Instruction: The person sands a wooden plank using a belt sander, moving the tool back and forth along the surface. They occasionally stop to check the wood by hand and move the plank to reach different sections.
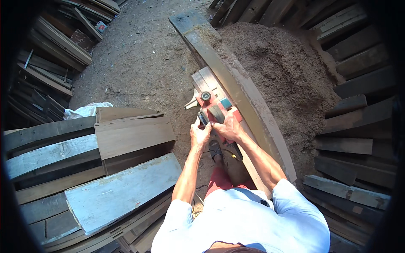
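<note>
A red and black electric planer [214,103] rests on a pale wooden plank [202,78], with its round black knob [206,96] at the far end. My right hand [228,127] is closed around the planer's dark handle. On the near left side of the tool, the fingers of my left hand [200,134] close on a black part of it; their exact hold is partly hidden. Both hands sit close together, thumbs nearly meeting. The plank lies lengthwise along the left side of a long bench beam [236,90].
Stacked boards stand at left, including a whitish plank [126,192] and a brown board [135,139]. A heap of wood shavings [278,67] lies right of the bench. More boards [358,114] line the right. A yellow-tipped cord [234,156] hangs near my sandalled foot [215,149].
</note>
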The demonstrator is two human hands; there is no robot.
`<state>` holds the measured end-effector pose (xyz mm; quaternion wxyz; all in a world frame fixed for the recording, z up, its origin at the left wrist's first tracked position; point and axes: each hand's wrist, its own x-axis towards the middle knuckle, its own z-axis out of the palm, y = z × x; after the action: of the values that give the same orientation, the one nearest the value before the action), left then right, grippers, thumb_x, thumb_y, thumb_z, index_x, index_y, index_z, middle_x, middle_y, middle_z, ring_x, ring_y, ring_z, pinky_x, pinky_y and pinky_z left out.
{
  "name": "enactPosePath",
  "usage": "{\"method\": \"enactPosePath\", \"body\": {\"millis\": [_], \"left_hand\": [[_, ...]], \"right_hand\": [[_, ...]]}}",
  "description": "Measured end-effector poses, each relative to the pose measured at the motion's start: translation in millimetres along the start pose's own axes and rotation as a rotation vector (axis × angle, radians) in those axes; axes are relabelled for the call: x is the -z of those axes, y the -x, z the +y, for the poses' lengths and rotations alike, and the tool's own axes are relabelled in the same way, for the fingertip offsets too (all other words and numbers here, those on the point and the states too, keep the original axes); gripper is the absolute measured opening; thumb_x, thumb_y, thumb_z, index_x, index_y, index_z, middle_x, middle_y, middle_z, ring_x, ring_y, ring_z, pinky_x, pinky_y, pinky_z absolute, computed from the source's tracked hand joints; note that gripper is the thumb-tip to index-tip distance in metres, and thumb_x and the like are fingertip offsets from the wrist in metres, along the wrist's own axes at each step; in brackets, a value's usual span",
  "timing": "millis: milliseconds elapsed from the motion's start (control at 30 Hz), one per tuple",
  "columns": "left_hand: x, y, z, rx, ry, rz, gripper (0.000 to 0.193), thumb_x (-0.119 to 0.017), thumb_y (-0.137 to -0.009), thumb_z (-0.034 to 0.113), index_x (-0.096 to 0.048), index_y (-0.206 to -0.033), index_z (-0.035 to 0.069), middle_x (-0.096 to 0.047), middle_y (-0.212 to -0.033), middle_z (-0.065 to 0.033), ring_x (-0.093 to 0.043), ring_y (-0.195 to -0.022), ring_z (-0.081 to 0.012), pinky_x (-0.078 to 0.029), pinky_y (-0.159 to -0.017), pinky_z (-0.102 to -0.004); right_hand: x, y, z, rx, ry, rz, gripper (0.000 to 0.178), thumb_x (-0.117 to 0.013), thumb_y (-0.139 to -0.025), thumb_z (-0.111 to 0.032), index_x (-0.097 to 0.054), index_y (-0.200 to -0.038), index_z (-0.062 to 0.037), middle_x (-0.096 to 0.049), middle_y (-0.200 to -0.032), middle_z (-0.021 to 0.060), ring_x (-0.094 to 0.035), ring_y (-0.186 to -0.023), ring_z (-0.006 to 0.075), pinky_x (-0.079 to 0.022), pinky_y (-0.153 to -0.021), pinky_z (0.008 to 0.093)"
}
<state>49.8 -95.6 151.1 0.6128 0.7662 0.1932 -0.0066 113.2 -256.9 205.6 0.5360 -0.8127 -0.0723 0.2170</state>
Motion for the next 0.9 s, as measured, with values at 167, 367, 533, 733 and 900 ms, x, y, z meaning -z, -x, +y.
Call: {"method": "enactPosePath", "body": {"millis": [167, 367, 533, 733, 900], "left_hand": [[-49.8, 135.9, -55.1, 0.04, -0.202, 0.112, 0.062, -0.085, -0.09, 0.04, -0.065, -0.141, 0.013, -0.063, -0.101, -0.0128, -0.066, -0.092, -0.0248, -0.056, -0.084, -0.0401], [-74.6, 192.8, -61.2, 0.087, -0.179, 0.078, 0.078, -0.09, -0.083, 0.029, -0.057, -0.148, 0.001, -0.061, -0.106, -0.016, -0.066, -0.092, -0.0276, -0.057, -0.082, -0.0409], [-56.2, 152.0, -61.6, 0.049, -0.136, 0.12, 0.076, -0.089, -0.086, 0.036, -0.059, -0.15, 0.01, -0.06, -0.104, -0.014, -0.065, -0.09, -0.0263, -0.056, -0.082, -0.0407], [-17.6, 60.4, -47.4, 0.027, -0.074, 0.069, 0.061, -0.085, -0.094, 0.034, -0.064, -0.147, 0.011, -0.069, -0.114, -0.0089, -0.067, -0.101, -0.0169, -0.056, -0.091, -0.0355], [13.2, -24.2, -21.2, -0.054, 0.109, 0.025, 0.058, -0.087, -0.09, 0.033, -0.068, -0.137, 0.005, -0.079, -0.107, -0.0119, -0.074, -0.094, -0.0198, -0.058, -0.086, -0.0366]], "right_hand": [[19.5, 129.1, 34.2, -0.079, -0.005, -0.106, 0.042, -0.076, -0.088, -0.021, -0.067, -0.124, 0.0004, -0.074, -0.108, 0.0228, -0.073, -0.104, 0.0359, -0.055, -0.095, 0.0467], [30.5, 188.3, 56.4, -0.107, -0.062, -0.112, 0.036, -0.077, -0.09, -0.021, -0.068, -0.117, 0.0009, -0.073, -0.101, 0.0202, -0.072, -0.098, 0.0339, -0.055, -0.092, 0.0464], [15.9, 145.9, 48.5, -0.028, 0.014, -0.091, 0.036, -0.075, -0.091, -0.023, -0.065, -0.115, 0.0021, -0.073, -0.1, 0.0223, -0.073, -0.097, 0.0366, -0.056, -0.089, 0.0462], [-4.6, 57.6, 28.6, 0.088, -0.009, -0.031, 0.036, -0.076, -0.089, -0.019, -0.065, -0.115, 0.0034, -0.074, -0.1, 0.0274, -0.075, -0.097, 0.0412, -0.057, -0.087, 0.0473], [-17.3, -24.6, 5.6, 0.116, 0.033, 0.017, 0.041, -0.076, -0.085, -0.019, -0.067, -0.115, 0.0071, -0.073, -0.098, 0.031, -0.075, -0.096, 0.0434, -0.059, -0.085, 0.0485]]}}
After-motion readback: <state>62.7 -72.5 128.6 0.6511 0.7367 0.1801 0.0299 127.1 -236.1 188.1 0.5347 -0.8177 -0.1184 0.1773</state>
